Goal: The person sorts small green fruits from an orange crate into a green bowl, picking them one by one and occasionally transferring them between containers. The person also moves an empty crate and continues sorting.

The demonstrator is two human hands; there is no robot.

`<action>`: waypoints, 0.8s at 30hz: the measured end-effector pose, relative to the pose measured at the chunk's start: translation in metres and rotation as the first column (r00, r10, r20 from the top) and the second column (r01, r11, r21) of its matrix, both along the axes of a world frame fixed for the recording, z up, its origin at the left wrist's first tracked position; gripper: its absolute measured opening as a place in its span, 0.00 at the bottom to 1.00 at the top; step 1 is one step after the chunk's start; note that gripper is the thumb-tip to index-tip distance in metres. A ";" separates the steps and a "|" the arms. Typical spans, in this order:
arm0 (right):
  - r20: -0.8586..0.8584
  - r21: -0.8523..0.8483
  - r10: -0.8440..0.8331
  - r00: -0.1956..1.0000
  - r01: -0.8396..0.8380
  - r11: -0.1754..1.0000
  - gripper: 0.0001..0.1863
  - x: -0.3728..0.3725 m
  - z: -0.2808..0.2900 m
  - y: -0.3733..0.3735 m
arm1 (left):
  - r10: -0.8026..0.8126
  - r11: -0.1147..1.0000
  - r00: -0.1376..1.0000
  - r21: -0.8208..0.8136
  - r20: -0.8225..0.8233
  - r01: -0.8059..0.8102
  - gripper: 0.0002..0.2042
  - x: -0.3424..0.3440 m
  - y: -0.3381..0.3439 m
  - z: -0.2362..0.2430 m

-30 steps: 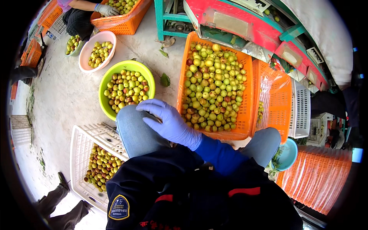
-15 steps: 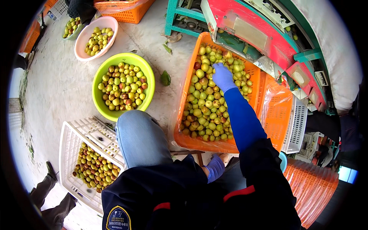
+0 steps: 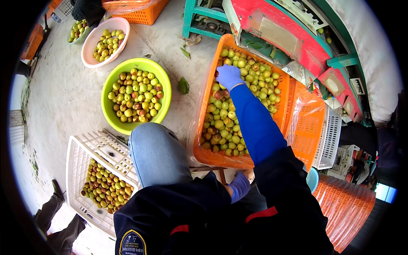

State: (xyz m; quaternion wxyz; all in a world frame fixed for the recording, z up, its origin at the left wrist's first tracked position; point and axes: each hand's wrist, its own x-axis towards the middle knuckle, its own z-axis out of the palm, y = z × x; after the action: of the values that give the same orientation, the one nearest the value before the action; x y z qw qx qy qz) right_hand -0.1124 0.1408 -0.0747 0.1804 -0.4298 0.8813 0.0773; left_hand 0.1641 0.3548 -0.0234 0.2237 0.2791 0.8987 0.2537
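My right hand [image 3: 229, 77], in a purple glove below a blue sleeve, reaches to the far left part of the orange crate [image 3: 199, 153]. Its fingers are curled round a reddish jujube, of which only a sliver shows at the fingertips. Yellow-green jujubes [image 3: 221, 124], some blotched brown, fill the plastic-lined crate. My left hand [image 3: 239, 187], also purple-gloved, is low beside my lap, just below the crate's near edge. Its fingers are partly hidden, so I cannot make out whether it holds anything.
Left of the crate, a lime-green basin [image 3: 107, 104] and a pink basin [image 3: 87, 53] hold jujubes. A tilted white crate [image 3: 76, 170] with more fruit is beside my knee. A red-and-green machine [image 3: 272, 36] borders the far right. Stacked orange crates [image 3: 344, 208] stand at right.
My right hand has moved left across the fruit, from the crate's middle to the reddish jujube near its left wall, and has closed round it. My left hand has barely moved.
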 end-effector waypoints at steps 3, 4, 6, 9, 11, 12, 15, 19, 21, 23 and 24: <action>0.157 0.185 -0.047 0.987 0.017 0.983 0.19 0.003 0.002 0.014 | 0.006 1.000 1.000 0.005 0.004 -0.006 0.18 0.000 -0.003 0.002; 0.206 0.070 -0.063 0.977 0.049 0.996 0.18 -0.002 0.000 0.029 | 0.011 1.000 1.000 0.003 0.009 -0.012 0.18 0.001 -0.002 0.003; 0.368 -0.051 -0.053 0.928 0.077 0.996 0.18 -0.003 0.008 0.056 | 0.015 1.000 1.000 0.008 0.008 -0.016 0.18 0.001 -0.001 0.004; 0.902 -0.058 -0.231 0.366 0.631 0.774 0.19 0.016 0.030 0.104 | 0.031 0.999 0.999 0.013 0.009 -0.031 0.17 0.002 -0.004 0.005; 0.996 -0.062 -0.016 0.084 0.842 0.535 0.19 0.023 0.027 0.138 | 0.032 0.999 0.999 0.021 0.005 -0.032 0.17 0.002 -0.005 0.007; 0.994 0.000 0.097 -0.041 0.919 0.393 0.19 0.028 0.028 0.151 | 0.032 0.999 0.999 0.025 0.007 -0.033 0.17 0.002 -0.004 0.009; 0.867 0.273 0.352 -0.354 0.926 0.260 0.21 0.046 0.021 0.169 | 0.042 0.998 0.999 0.035 0.005 -0.043 0.16 0.001 -0.009 0.011; 0.704 0.342 0.514 -0.489 0.869 0.359 0.23 0.069 0.037 0.138 | 0.058 0.998 0.998 0.040 0.010 -0.058 0.16 0.003 -0.015 0.012; 0.739 0.261 0.475 -0.478 0.853 0.452 0.21 0.084 0.058 0.097 | 0.065 0.997 0.998 0.037 0.011 -0.065 0.15 0.004 -0.019 0.013; 0.890 0.092 0.335 -0.308 0.843 0.529 0.20 0.105 0.074 0.052 | 0.057 0.998 0.998 0.040 0.003 -0.057 0.15 0.004 -0.021 0.016; 0.814 0.167 0.373 -0.446 0.794 0.584 0.19 0.113 0.062 0.026 | 0.053 0.998 0.999 0.038 0.000 -0.053 0.15 0.004 -0.022 0.018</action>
State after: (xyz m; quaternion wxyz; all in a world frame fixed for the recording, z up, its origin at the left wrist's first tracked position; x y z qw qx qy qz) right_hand 0.0010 0.1664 -0.0123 0.6429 -0.0483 0.3377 -0.6857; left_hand 0.1680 0.3332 -0.0051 0.2111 0.2597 0.9009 0.2764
